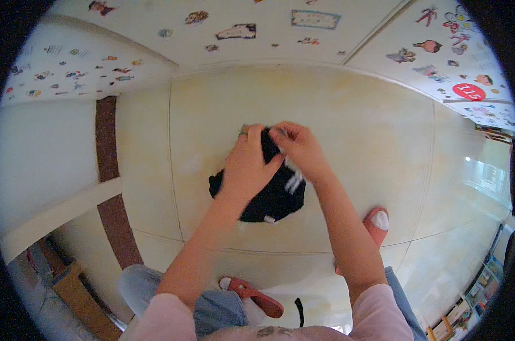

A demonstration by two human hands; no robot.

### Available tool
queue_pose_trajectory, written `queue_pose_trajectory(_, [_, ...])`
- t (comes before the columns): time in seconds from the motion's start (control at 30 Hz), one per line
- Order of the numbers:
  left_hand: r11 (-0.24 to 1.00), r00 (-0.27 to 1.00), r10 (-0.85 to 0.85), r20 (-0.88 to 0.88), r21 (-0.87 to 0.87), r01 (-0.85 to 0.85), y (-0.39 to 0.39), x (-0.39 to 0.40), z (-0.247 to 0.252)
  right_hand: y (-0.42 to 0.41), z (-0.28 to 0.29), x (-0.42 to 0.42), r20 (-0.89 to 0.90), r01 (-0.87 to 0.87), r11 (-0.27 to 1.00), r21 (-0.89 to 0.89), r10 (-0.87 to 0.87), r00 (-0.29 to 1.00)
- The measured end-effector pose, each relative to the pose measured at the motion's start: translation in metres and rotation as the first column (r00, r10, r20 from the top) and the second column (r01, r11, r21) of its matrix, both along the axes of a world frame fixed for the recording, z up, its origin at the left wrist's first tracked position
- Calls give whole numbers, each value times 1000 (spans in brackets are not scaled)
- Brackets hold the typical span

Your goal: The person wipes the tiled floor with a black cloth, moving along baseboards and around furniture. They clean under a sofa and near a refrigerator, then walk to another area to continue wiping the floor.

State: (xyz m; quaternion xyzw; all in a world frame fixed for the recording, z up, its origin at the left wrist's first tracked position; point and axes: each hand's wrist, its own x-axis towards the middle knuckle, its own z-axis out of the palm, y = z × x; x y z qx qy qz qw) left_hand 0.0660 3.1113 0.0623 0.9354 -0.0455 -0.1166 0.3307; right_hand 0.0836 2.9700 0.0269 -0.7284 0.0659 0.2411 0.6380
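Observation:
A piece of black fabric, perhaps a garment, hangs bunched beneath my hands, with white labels on its right side and lower edge. My left hand grips its upper part between thumb and fingers. Close beside it, my right hand has bent fingers pinched at the top right of the same fabric. What lies between the right fingertips is blurred, and part of the cloth is hidden behind my left hand and wrist.
Pale floor tiles lie below. White panels with stickers stand ahead. My feet wear red slippers; a black strip lies near them. A wooden box is at lower left, shelves at lower right.

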Motion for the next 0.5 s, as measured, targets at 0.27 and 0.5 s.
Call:
queue_pose_trajectory(0.27, [741, 755, 429, 496, 285, -608, 153, 81, -84, -90, -73, -56, 577, 306, 669, -678, 226, 785])
queue_pose_trajectory(0.5, [670, 781, 489, 389, 405, -622, 254, 128, -88, -85, -79, -70, 603, 333, 617, -713, 296, 741])
